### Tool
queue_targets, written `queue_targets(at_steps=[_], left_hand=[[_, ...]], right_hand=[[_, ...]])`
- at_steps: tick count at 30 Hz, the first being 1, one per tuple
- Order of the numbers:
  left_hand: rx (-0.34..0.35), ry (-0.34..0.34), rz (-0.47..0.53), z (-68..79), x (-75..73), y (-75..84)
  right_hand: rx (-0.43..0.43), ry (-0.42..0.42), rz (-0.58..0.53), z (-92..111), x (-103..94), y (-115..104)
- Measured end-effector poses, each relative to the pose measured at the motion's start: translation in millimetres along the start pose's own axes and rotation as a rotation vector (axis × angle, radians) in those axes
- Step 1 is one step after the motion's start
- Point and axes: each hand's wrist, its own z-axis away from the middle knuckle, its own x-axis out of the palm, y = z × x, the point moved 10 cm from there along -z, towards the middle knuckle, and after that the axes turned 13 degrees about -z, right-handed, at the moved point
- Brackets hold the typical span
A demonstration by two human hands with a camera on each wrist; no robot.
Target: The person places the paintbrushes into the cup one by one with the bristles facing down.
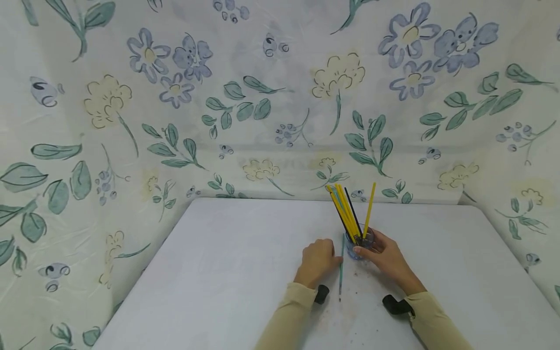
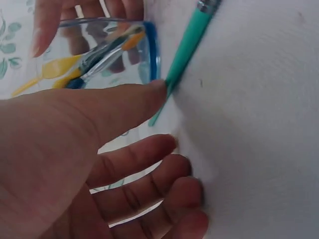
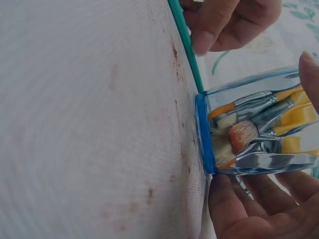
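Note:
A teal-handled paintbrush (image 1: 341, 282) lies on the white table, pointing toward me. My left hand (image 1: 318, 262) is beside it, thumb tip touching the handle and the other fingers loosely bent and apart from it in the left wrist view. Just to the right stands a clear cup (image 1: 352, 251) with a blue base (image 3: 203, 134). My right hand (image 1: 389, 257) holds this cup from its right side, thumb and fingers around the wall. Inside the cup are several paintbrushes (image 3: 244, 134), bristles down, their yellow and dark handles (image 1: 345, 209) sticking up.
The white table (image 1: 227, 272) reaches back to a flower-patterned sheet (image 1: 262, 121) that hangs behind and at both sides. Small brownish specks (image 3: 150, 194) mark the tabletop near the cup. Dark bands (image 1: 397, 305) sit at both wrists.

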Motion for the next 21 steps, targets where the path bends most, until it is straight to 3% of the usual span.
queue_targets(at_steps=[8,16,21], left_hand=[[0.014,0.033,-0.023,-0.2,-0.9,5.2],[-0.047,0.064,-0.045,1.2,-6.0,-4.0],[-0.043,0.073,-0.081,2.4,-9.5,-8.5]], right_hand=[[0.007,0.004,-0.004,-0.5,0.5,2.5],[0.003,0.009,0.003,-0.9,1.3,2.0],[0.002,0.008,0.007,-0.6,0.3,1.3]])
